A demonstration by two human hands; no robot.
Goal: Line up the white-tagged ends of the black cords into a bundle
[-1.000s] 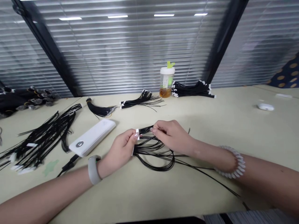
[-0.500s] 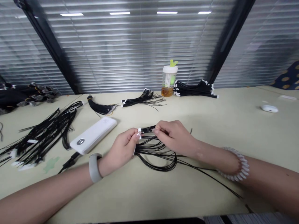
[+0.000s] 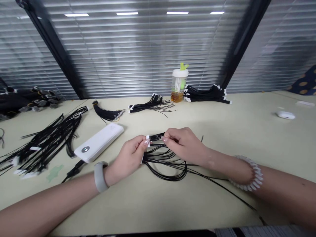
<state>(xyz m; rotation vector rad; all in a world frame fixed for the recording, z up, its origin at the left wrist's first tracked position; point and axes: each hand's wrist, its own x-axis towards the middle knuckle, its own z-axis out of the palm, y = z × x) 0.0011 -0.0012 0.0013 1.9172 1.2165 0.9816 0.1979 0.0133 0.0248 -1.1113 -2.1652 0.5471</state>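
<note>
My left hand [image 3: 129,157] pinches the white-tagged end of a bundle of thin black cords [image 3: 166,160] just above the pale tabletop [image 3: 158,204]. My right hand [image 3: 185,144] is closed on the same cords a little to the right of the tag, fingertips almost touching those of the left. The cords loop down onto the table below both hands and trail off toward the lower right. A grey band sits on my left wrist and a white coil band on my right wrist.
A white power bank [image 3: 99,142] with a dark cable lies left of my hands. Loose black cords [image 3: 46,140] spread at the far left. Smaller tagged bundles [image 3: 150,104] and a stacked pile [image 3: 206,94] lie at the back beside a drink bottle [image 3: 178,83]. A small white object [image 3: 285,115] rests at the right.
Both hands stay pinched on the cord bundle in nearly the same spot. The view has shifted slightly.
</note>
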